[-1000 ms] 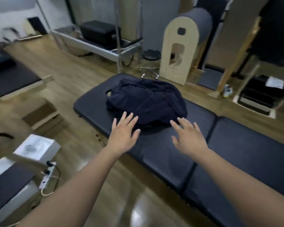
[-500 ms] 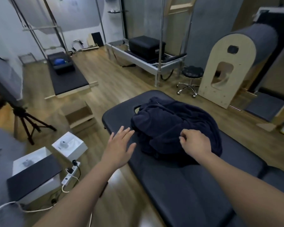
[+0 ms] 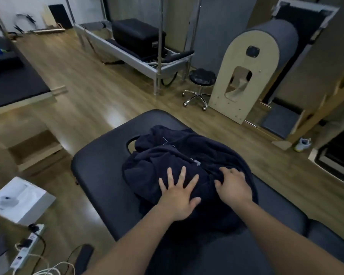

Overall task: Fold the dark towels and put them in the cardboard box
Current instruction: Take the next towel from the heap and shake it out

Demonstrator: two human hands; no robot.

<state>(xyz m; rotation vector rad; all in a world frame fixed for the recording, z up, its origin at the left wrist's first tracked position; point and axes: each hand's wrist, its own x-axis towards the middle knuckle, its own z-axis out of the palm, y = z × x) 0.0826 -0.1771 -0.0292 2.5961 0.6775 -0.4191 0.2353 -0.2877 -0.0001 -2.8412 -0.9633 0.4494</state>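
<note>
A crumpled heap of dark navy towels (image 3: 177, 153) lies on the head end of a black padded table (image 3: 99, 167), partly covering its face hole. My left hand (image 3: 179, 195) rests flat on the near side of the heap, fingers spread. My right hand (image 3: 233, 185) sits on the heap's right side with its fingers curled into the cloth. An open cardboard box (image 3: 35, 149) stands on the wooden floor to the left of the table.
A white carton (image 3: 20, 199) and a power strip with cables (image 3: 26, 247) lie on the floor at lower left. A rolling stool (image 3: 201, 86), a wooden arched barrel (image 3: 246, 72) and a metal-framed bed (image 3: 139, 56) stand beyond the table. Another black bench (image 3: 12, 84) is far left.
Both hands went from hovering short of the heap to resting on it. The left hand has come down flat on the towels; the right hand's fingers have curled into the cloth.
</note>
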